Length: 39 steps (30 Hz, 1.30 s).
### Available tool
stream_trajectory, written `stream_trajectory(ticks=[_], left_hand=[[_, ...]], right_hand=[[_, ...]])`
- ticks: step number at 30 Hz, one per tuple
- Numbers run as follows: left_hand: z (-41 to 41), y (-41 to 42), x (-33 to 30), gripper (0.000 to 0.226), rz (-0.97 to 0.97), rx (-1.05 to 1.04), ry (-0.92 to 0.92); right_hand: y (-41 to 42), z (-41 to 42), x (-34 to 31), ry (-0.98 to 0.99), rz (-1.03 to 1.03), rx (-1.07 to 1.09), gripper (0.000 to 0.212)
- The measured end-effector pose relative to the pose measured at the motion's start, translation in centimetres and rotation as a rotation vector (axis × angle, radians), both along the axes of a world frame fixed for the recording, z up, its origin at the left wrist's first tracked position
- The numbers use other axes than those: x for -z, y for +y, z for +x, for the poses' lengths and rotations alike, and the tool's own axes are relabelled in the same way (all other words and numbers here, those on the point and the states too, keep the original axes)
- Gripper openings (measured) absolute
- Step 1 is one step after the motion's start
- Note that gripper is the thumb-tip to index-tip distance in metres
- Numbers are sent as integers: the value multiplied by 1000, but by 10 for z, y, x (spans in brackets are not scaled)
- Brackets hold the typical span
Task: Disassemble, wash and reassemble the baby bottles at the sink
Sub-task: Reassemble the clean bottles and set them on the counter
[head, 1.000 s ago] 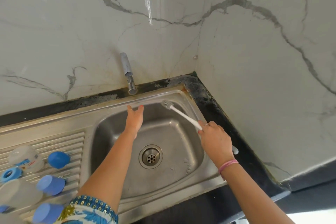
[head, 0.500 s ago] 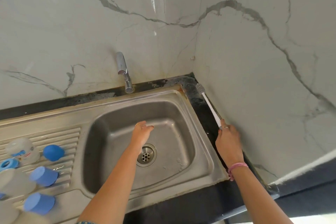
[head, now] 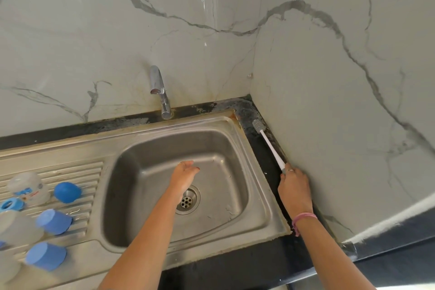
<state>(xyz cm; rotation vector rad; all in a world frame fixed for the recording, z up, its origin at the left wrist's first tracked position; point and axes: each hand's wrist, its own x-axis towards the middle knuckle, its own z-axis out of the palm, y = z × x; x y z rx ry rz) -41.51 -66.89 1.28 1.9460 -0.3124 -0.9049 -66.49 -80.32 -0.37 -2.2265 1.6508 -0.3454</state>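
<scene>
To the right of the sink basin (head: 146, 172), on the dark strip of table (head: 261, 150) against the marble-patterned wall (head: 329, 77), the bottle brush (head: 268, 142) now lies flat, its grey ribbed head toward the back corner. 1 second ago that brush was held over the basin near the tap (head: 160, 92); it has since been carried out and laid down. The right hand (head: 294, 186) still has its fingers curled round the grey end of the white handle, so the release is not yet finished. The left hand (head: 184, 173) has dropped from under the tap to a spot above the drain (head: 187, 200); its fingers are loosely bent and it holds nothing. No water shows at the spout.

Judging by this, the scrubbing stage is probably over and reassembly comes next.

Left of the basin, on the ridged draining board (head: 70, 172), lie the bottle parts: 2 cloudy translucent bottle bodies (head: 26, 186), 1 with blue print, 3 smooth blue plastic caps (head: 67, 192), and a blue screw ring (head: 11, 205). More parts are cut off at the frame edge. The basin is brushed stainless steel, dull and scuffed, with rounded corners. The table edge looks worn and blotchy, with rust at the sink's back right corner. The brush handle is a thin straight rod.
</scene>
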Motion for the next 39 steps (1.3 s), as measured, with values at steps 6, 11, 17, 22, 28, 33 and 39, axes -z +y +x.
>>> stream_trajectory(ticks=[6,11,17,22,28,33,39], left_hand=[[-6,0,5,27,-1,-3,8],[-11,2,8,20,-17,5,4],[-9,13,5,18,-24,7,-47],[-7,36,-7,27,-39,49,-102],[-4,89,-23,31,-102,67,-247],[-7,145,-28,30,-141,22,-315],[-5,222,-37,37,-207,-17,-253]], right_hand=[[-1,-3,3,33,-21,-19,36],[0,-2,-4,73,-42,-41,39],[-1,3,-11,131,-111,-47,49],[7,15,-25,137,-164,-75,48],[45,57,-40,31,-189,-176,48],[114,105,-47,-11,-174,-303,40],[217,151,-48,5,-98,-429,39]])
